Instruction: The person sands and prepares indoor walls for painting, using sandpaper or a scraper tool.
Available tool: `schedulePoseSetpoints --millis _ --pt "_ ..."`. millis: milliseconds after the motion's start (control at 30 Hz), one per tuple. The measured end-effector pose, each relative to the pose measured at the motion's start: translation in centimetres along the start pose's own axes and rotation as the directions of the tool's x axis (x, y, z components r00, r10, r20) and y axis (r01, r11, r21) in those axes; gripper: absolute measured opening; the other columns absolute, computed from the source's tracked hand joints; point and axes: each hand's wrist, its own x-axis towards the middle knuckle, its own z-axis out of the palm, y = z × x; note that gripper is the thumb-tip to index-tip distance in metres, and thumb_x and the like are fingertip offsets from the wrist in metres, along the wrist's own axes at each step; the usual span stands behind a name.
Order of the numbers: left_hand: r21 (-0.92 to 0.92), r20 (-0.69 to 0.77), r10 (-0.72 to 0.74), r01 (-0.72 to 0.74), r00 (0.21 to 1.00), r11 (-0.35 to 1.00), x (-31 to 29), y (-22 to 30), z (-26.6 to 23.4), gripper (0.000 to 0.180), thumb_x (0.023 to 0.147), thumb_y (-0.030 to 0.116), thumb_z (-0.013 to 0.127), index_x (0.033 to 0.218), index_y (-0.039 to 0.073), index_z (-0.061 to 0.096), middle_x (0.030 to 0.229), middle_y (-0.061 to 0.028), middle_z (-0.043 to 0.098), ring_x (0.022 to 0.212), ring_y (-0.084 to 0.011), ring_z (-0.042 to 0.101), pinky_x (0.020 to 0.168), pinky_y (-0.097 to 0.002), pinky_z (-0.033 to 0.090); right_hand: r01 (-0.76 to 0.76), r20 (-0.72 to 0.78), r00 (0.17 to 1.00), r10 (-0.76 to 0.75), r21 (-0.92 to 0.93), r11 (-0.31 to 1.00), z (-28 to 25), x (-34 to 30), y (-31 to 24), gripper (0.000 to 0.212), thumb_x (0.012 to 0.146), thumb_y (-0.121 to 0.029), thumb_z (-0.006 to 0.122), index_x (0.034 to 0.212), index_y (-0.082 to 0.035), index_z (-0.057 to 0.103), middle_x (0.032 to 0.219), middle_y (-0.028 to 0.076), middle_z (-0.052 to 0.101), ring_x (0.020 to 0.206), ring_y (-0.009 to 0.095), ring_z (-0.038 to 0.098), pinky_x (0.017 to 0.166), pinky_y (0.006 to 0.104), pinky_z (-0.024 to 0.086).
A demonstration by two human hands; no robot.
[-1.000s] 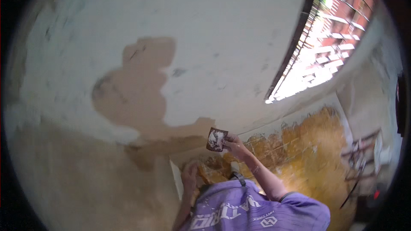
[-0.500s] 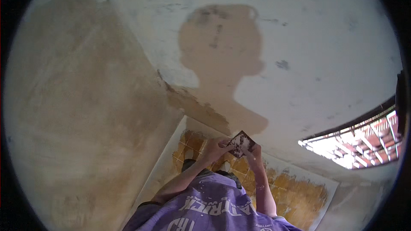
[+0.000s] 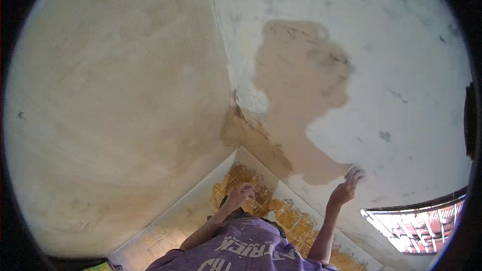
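My right hand [image 3: 343, 193] is raised at the white wall [image 3: 401, 70], near the tip of my shadow. Under its fingers is a greyish, motion-blurred piece of sandpaper [image 3: 355, 173], mostly hidden by the hand. Low in front of my body, my left hand [image 3: 241, 194] is apart from the wall, its fingers loosely spread with nothing in them. Dark scuffs and patches mark the white wall. At its lower left corner the coating gives way to bare brown plaster [image 3: 268, 143].
A beige-brown wall [image 3: 125, 95] meets the white one at a corner on the left. Below lies a tiled floor with orange-brown stains [image 3: 291, 218]. A bright opening with slats [image 3: 411, 226] is at the lower right. My shadow [image 3: 301, 70] falls on the white wall.
Both hands held the sandpaper in front of my body before. My left hand has let go, and the right has moved up and right to the wall. The view has turned left.
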Motion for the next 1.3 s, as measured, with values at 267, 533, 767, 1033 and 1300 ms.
schedulePoseSetpoints --millis 267,533,767,1033,1300 --pt "-0.11 0.011 0.059 -0.058 0.998 0.992 1.1 -0.6 -6.7 0.026 0.097 0.017 0.053 0.111 -0.005 0.056 0.1 -0.015 0.067 0.087 -0.0207 0.067 0.074 -0.0311 0.056 0.073 -0.268 0.956 -0.12 -0.18 0.981 2.8 -1.9 1.1 0.046 0.093 -0.004 0.04 0.137 -0.009 0.048 0.14 0.004 0.049 0.085 0.018 0.068 0.063 0.0309 0.053" --pt "0.005 0.077 0.001 -0.001 0.997 1.0 4.6 3.9 -11.4 0.027 0.098 0.015 0.05 0.117 -0.003 0.054 0.105 -0.0148 0.066 0.083 -0.0211 0.068 0.063 -0.0274 0.055 -0.245 -0.335 0.916 0.223 -0.026 0.969 1.4 3.2 -7.0 0.016 0.087 -0.006 0.052 0.091 0.001 0.067 0.065 0.019 0.059 0.056 0.036 0.057 0.05 0.0436 0.044" --pt "0.062 0.199 -0.038 0.026 0.979 0.998 8.2 5.3 -14.2 0.026 0.097 0.015 0.05 0.116 -0.001 0.058 0.103 -0.0106 0.068 0.077 -0.0175 0.07 0.043 -0.0234 0.044 -0.1 0.187 0.979 0.08 0.097 0.99 -3.9 0.5 -18.2 0.049 0.075 0.007 0.051 0.121 -0.008 0.061 0.12 0.015 0.061 0.09 0.033 0.066 0.066 0.0394 0.054" --pt "0.178 0.397 0.018 -0.096 0.918 0.979 11.0 8.1 -13.3 0.026 0.092 0.016 0.052 0.11 0.001 0.061 0.096 -0.008 0.07 0.076 -0.0171 0.069 0.057 -0.0242 0.046 -0.254 -0.203 0.95 0.238 -0.057 0.965 -1.9 6.6 -16.3 0.053 0.075 0.004 0.053 0.125 -0.012 0.06 0.121 0.019 0.059 0.077 0.035 0.064 0.062 0.0433 0.052" --pt "-0.015 0.526 0.174 -0.195 0.832 0.981 12.3 6.1 -7.4 0.036 0.093 0.02 0.058 0.123 0.0 0.055 0.121 -0.0104 0.06 0.108 -0.0169 0.057 0.086 -0.0307 0.046 -0.622 0.639 0.765 0.088 0.695 0.36 -1.5 -10.5 -22.0 0.034 0.087 -0.014 0.063 0.119 -0.001 0.062 0.08 0.003 0.067 0.072 0.007 0.058 0.066 0.0264 0.049"
